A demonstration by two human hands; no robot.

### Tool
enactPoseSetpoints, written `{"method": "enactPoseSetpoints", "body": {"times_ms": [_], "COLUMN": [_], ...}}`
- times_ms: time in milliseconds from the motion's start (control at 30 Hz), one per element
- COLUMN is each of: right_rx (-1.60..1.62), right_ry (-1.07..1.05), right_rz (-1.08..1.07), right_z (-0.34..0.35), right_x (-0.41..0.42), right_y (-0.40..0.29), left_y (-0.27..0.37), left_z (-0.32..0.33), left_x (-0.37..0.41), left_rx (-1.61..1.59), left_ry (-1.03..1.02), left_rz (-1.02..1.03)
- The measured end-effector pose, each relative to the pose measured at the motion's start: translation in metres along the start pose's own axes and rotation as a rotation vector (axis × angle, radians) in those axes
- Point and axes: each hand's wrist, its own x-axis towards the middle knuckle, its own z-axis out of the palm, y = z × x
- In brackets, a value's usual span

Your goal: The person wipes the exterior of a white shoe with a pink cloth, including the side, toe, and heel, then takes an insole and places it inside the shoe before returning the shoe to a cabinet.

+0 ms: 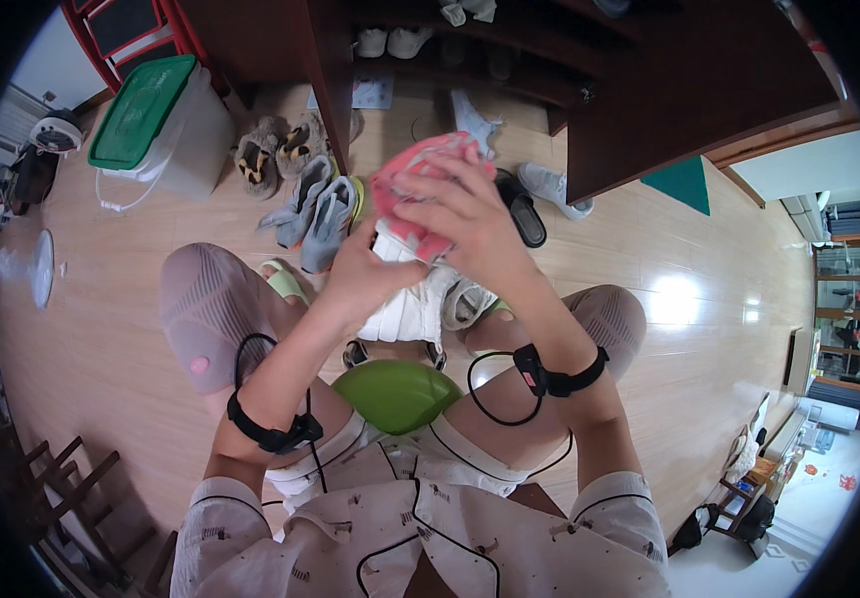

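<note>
My right hand [467,217] spreads its fingers over a soft-looking pink-and-grey patterned item [421,161], held up in front of my knees. The exact kind of that item cannot be told, as my fingers cover much of it. Just below it, my left hand [359,280] grips a white folded item [402,318], its thumb lying across the front. The white item hangs between my shins, its upper end against the pink one. Behind it to the right shows a light-coloured shoe [467,303]. Grey sneakers [329,224] stand beyond my left hand.
Cabinet doors [688,82] stand open ahead, with white shoes [393,42] on a shelf. Furry slippers [258,161] and a green-lidded bucket [191,142] are at left. A black slide [521,213] and white sneaker [549,187] lie right. Something green [398,396] sits between my thighs.
</note>
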Motion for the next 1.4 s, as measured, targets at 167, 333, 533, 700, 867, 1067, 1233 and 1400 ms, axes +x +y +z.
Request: {"method": "enactPoseSetpoints", "body": {"times_ms": [167, 333, 533, 700, 867, 1067, 1233, 1400], "right_rx": [0.171, 0.041, 0.144, 0.07, 0.107, 0.069, 0.112, 0.179], "right_ry": [0.088, -0.008, 0.105, -0.035, 0.075, 0.011, 0.086, 0.015], "right_rz": [0.157, 0.019, 0.202, 0.051, 0.112, 0.129, 0.2, 0.132], "right_z": [-0.002, 0.007, 0.0, 0.004, 0.002, 0.001, 0.004, 0.005], "right_x": [-0.002, -0.006, -0.008, -0.001, -0.008, 0.0, -0.007, -0.002], "right_y": [0.036, -0.002, 0.035, 0.011, 0.019, 0.019, 0.022, 0.013], "left_y": [0.004, 0.002, 0.006, -0.003, 0.004, -0.002, 0.002, -0.001], "left_z": [-0.002, -0.006, -0.002, -0.011, -0.004, -0.01, -0.002, -0.009], "left_x": [0.001, 0.0, -0.002, 0.001, -0.001, 0.002, 0.0, -0.002], "left_rx": [0.025, 0.007, -0.056, -0.048, -0.023, -0.025, 0.038, -0.013], "left_ry": [-0.049, -0.008, -0.024, -0.056, -0.044, -0.071, -0.046, -0.05], "left_rz": [0.001, -0.031, -0.039, -0.037, -0.012, 0.017, -0.029, -0.055]}}
